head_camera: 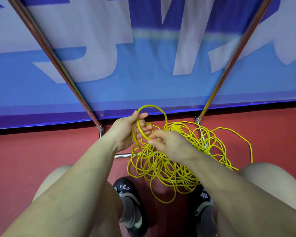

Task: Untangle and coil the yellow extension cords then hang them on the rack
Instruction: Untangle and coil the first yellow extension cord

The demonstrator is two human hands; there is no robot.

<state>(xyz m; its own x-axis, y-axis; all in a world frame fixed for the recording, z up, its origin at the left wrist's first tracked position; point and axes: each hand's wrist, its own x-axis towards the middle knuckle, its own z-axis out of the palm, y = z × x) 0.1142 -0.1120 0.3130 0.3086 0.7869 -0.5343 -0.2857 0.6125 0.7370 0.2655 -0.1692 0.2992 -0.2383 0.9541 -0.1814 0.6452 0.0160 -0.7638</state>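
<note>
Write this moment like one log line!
left hand: holds cord loop | right hand: pinches loop | tangle: floor | rack: bare

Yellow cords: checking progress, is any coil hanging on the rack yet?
No, the yellow cords lie tangled on the floor around the rack base.
</note>
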